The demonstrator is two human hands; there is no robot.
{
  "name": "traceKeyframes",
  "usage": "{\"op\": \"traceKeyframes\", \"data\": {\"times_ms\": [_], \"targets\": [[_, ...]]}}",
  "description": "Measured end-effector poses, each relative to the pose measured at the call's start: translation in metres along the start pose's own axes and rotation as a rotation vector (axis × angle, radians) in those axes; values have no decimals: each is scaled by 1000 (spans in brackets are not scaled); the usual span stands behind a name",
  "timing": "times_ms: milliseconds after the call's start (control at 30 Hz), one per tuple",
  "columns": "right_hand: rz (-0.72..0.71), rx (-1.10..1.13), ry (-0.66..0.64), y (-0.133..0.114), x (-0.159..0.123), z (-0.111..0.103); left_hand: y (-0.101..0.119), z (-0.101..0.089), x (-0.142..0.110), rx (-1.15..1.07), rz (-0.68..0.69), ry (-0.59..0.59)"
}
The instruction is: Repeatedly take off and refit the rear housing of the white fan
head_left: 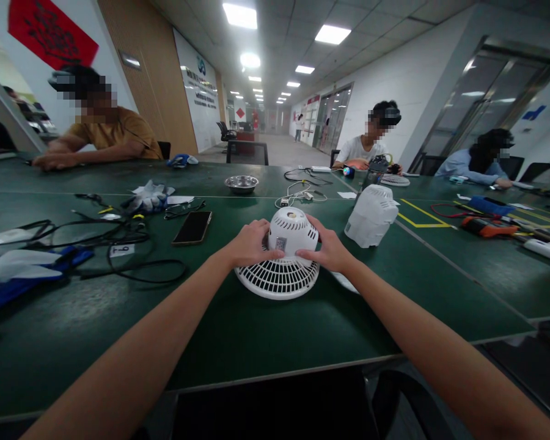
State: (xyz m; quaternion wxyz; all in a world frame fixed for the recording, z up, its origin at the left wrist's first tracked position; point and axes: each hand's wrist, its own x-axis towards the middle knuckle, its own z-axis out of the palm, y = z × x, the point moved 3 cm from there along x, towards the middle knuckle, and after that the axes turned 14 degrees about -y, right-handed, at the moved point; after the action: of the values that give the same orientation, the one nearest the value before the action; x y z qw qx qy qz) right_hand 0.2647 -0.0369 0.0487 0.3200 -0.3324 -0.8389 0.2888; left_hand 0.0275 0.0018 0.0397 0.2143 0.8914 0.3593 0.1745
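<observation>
A small white fan (286, 250) lies face down on the dark green table (266, 330), its round motor housing up and its ribbed grille flat on the surface. My left hand (250, 243) clasps the left side of the housing, fingers curled on it. My right hand (329, 247) grips the right side the same way. A white fan base part (372, 215) stands just to the right, apart from my hands.
A black phone (193, 227), tangled black cables (119, 241), gloves (151, 197) and a steel bowl (241, 183) lie to the left and behind. Tools and an orange screwdriver (488, 227) lie at right. Three other people sit at the far side of the tables.
</observation>
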Motion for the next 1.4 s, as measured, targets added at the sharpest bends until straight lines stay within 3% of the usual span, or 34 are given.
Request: {"op": "traceKeyframes", "data": {"times_ms": [167, 300, 433, 567, 733, 1400], "targets": [[18, -1, 48, 0, 1, 1, 2, 2, 0, 12, -18, 28], [48, -81, 125, 1, 0, 0, 1, 3, -2, -152, -18, 165], [57, -20, 0, 3, -4, 5, 2, 5, -6, -272, 101, 157], [4, -76, -110, 9, -3, 10, 7, 10, -6, -198, 230, 77], [-53, -143, -141, 11, -1, 9, 11, 15, -4, -93, 216, 105], [49, -103, -179, 0, -1, 4, 14, 13, -2, 1, 229, 173]]}}
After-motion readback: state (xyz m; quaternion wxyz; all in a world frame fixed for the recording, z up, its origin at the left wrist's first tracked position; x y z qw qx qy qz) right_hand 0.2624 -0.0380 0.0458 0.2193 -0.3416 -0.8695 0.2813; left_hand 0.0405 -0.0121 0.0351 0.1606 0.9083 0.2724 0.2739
